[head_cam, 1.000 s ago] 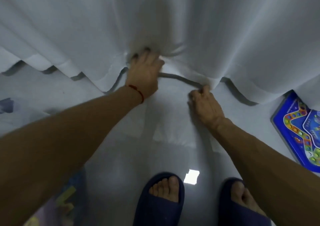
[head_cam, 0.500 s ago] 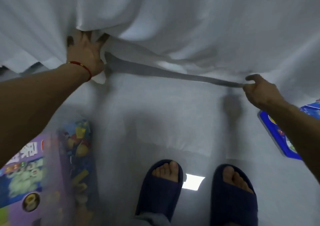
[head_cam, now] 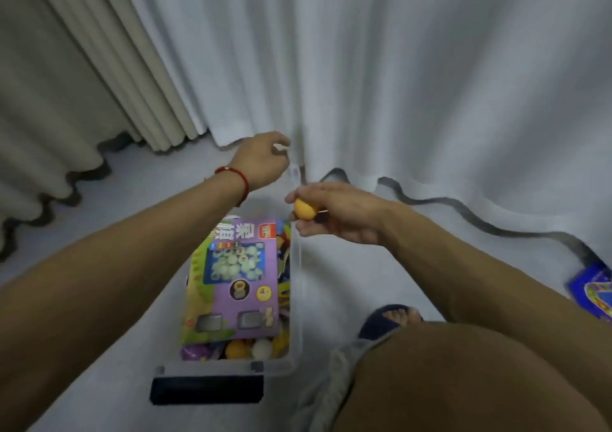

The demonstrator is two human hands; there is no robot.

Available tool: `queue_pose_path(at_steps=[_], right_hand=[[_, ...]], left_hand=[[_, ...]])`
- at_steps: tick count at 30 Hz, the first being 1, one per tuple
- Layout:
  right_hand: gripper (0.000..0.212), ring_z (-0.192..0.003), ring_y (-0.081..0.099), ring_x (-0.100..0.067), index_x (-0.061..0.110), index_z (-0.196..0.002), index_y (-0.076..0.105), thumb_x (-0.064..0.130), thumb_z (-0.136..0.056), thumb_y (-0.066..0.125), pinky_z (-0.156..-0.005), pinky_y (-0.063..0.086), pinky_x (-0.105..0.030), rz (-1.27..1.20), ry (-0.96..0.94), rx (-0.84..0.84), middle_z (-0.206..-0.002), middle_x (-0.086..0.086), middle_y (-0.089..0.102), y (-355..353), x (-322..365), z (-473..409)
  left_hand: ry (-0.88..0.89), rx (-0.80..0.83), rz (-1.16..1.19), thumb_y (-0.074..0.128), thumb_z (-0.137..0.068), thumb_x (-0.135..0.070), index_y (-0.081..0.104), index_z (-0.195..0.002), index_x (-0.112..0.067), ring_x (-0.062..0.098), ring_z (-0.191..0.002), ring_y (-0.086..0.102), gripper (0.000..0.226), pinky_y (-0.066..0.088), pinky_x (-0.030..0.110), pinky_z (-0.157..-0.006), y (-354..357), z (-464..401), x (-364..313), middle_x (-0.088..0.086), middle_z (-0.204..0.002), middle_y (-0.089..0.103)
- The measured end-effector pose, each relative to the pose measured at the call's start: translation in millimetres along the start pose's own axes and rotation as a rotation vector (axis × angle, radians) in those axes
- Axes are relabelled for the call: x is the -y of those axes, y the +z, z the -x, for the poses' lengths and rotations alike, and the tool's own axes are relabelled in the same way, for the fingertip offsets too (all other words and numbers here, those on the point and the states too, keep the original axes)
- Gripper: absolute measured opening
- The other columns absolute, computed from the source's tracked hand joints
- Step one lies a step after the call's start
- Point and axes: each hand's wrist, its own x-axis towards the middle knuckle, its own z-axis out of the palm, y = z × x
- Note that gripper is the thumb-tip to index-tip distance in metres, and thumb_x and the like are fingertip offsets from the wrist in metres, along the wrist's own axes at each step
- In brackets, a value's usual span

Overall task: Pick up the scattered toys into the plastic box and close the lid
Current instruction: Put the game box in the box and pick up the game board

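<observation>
- The plastic box [head_cam: 295, 363] sits on the pale floor [head_cam: 116, 199] right in front of the person, open on top, and I can't spot a lid anywhere unless the dark bar [head_cam: 207, 389] at the near end is part of a latch or handle.
- It's already pretty loaded: a big purple toy package [head_cam: 240, 276] lies flat on top, with colourful bits poking out along its right edge.
- At the near end you can see a purple ball [head_cam: 194, 352], an orange one [head_cam: 235, 349] and a white one [head_cam: 262, 348] tucked under the package.
- The right hand [head_cam: 334, 211] has its fingers and thumb pinched round an orange ball [head_cam: 305, 209], held just over the box's far right corner, so I'd guess that one goes in next.
- The left hand [head_cam: 261, 158] is up by the hem of the white curtain [head_cam: 397, 83]. Fingers look curled, maybe on a fold of cloth or something small and pale, but it's blurry and I honestly can't tell.
- Still out: a blue game board [head_cam: 592, 291] on the floor at the far right, well apart from the box.
- So most of the pickup looks done. What's left is the ball, the board, anything hiding under the curtains, then the lid.
- Beige curtain [head_cam: 66, 83] hangs on the left; a foot in a dark slipper [head_cam: 381, 320] sits beside the box.
</observation>
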Motion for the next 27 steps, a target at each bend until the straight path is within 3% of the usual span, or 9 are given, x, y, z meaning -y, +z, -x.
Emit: queue_pose_path(at_steps=[3,5,8,11,17,20,23,25,27], right_hand=[[0.039,-0.101,0.068,-0.027,0.0,-0.131,0.051,0.027,-0.103,0.053,-0.093,0.058,-0.043,0.055,0.067,0.007,-0.114,-0.016,0.058,49,9,-15],[0.041,-0.109,0.067,-0.029,0.001,-0.134,0.049,0.027,-0.102,0.053,-0.093,0.057,-0.041,0.136,0.101,-0.012,-0.125,-0.018,0.058,55,9,-17],[0.039,-0.104,0.066,-0.022,0.003,-0.137,0.053,0.022,-0.102,0.053,-0.087,0.059,-0.034,0.301,0.1,-0.057,-0.131,-0.016,0.059,30,10,0],[0.034,-0.111,0.064,-0.025,0.01,-0.13,0.061,0.025,-0.1,0.056,-0.095,0.056,-0.041,0.497,0.12,-0.079,-0.126,-0.011,0.062,-25,9,41],[0.024,-0.098,0.07,-0.027,0.01,-0.114,0.066,0.026,-0.1,0.055,-0.086,0.06,-0.041,0.687,0.273,-0.394,-0.11,-0.011,0.07,-186,-30,147],[0.022,-0.083,0.066,-0.024,0.005,-0.115,0.064,0.016,-0.099,0.052,-0.073,0.057,-0.036,0.653,0.396,-0.599,-0.106,-0.013,0.068,-261,-85,191],[0.027,-0.078,0.063,-0.026,0.001,-0.119,0.063,0.011,-0.097,0.051,-0.075,0.053,-0.038,0.738,0.543,-0.709,-0.1,-0.012,0.066,-311,-143,221],[0.036,-0.099,0.064,-0.035,0.006,-0.129,0.058,0.02,-0.097,0.053,-0.087,0.051,-0.039,0.839,0.651,-0.78,-0.122,-0.017,0.063,-338,-183,233],[0.053,-0.127,0.051,-0.037,0.012,-0.145,0.043,0.031,-0.096,0.057,-0.101,0.045,-0.039,0.858,0.718,-0.84,-0.145,-0.017,0.047,-362,-227,237]], left_hand=[[-0.072,-0.029,0.064,0.059,-0.084,-0.016,0.069,-0.105,-0.024,0.015,-0.091,0.064,0.024,0.053,0.03,-0.082,-15,39,15,-0.001,-0.101,0.069],[-0.066,-0.059,0.008,0.058,-0.084,-0.016,0.071,-0.1,-0.026,0.012,-0.093,0.063,0.023,0.052,0.029,-0.085,-18,53,24,-0.004,-0.099,0.07],[-0.03,-0.068,-0.004,0.057,-0.087,-0.014,0.07,-0.103,-0.024,0.012,-0.093,0.064,0.023,0.052,0.027,-0.085,-11,61,20,-0.004,-0.101,0.07],[0.02,0.015,0.043,0.056,-0.087,-0.013,0.068,-0.105,-0.022,0.012,-0.091,0.065,0.024,0.052,0.024,-0.08,15,60,-5,-0.003,-0.099,0.07],[0.139,0.289,0.131,0.057,-0.084,-0.017,0.068,-0.105,-0.025,0.011,-0.085,0.067,0.025,0.053,0.021,-0.071,125,58,-88,-0.007,-0.098,0.068],[0.145,0.484,0.172,0.059,-0.083,-0.021,0.067,-0.107,-0.029,0.009,-0.09,0.066,0.026,0.055,0.025,-0.082,195,57,-126,-0.008,-0.1,0.068],[0.114,0.639,0.199,0.061,-0.083,-0.021,0.066,-0.109,-0.029,0.011,-0.093,0.064,0.028,0.053,0.028,-0.085,255,56,-152,-0.006,-0.098,0.068],[0.088,0.729,0.22,0.063,-0.083,-0.021,0.066,-0.111,-0.029,0.012,-0.096,0.063,0.03,0.052,0.03,-0.089,296,52,-166,-0.004,-0.1,0.067],[0.064,0.821,0.242,0.063,-0.082,-0.021,0.064,-0.115,-0.03,0.011,-0.102,0.06,0.034,0.05,0.033,-0.094,333,48,-180,-0.003,-0.109,0.065]])
